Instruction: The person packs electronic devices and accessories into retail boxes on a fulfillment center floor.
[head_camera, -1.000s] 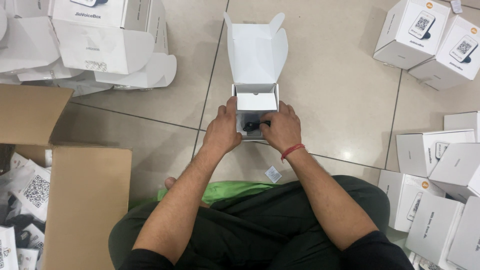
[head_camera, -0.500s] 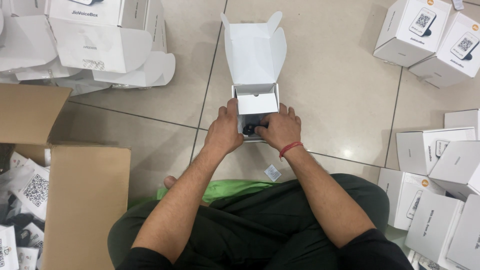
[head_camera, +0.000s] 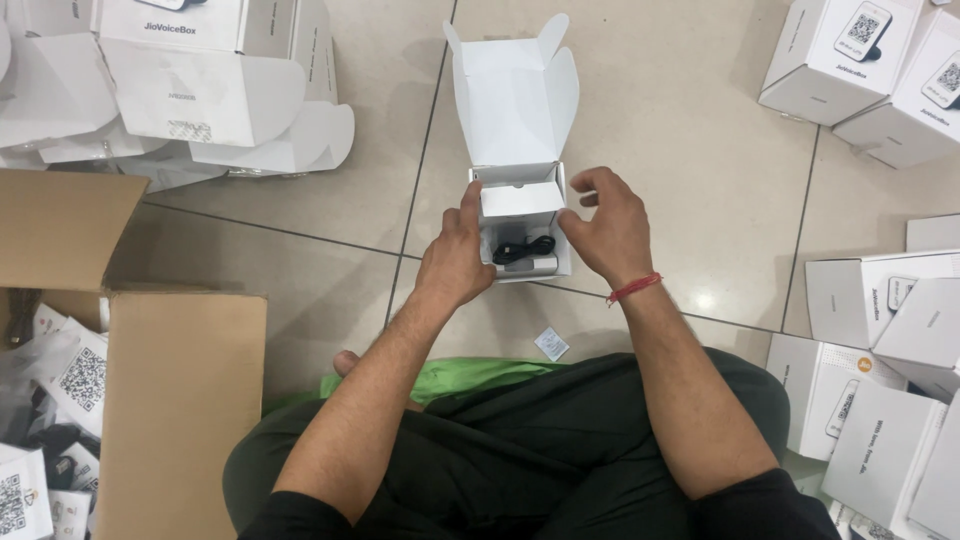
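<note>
A small white cardboard box (head_camera: 515, 110) stands open on the tiled floor in front of me, its lid flap raised away from me. Inside lies a coiled black cable (head_camera: 522, 248) on a white insert. My left hand (head_camera: 458, 252) rests against the box's left side, with the index finger along the edge. My right hand (head_camera: 608, 228), with a red thread at the wrist, hovers by the right side with its fingers spread and curled, holding nothing.
A brown carton (head_camera: 150, 370) with printed leaflets stands at my left. Opened white boxes (head_camera: 200, 90) lie at the far left. Closed white boxes (head_camera: 870, 60) sit at the far right and along the right (head_camera: 880, 330). A small white sachet (head_camera: 551, 344) lies by my knees.
Both hands were pressed together inside the box over the cable. Now they have drawn apart to the box's sides, and the cable is uncovered.
</note>
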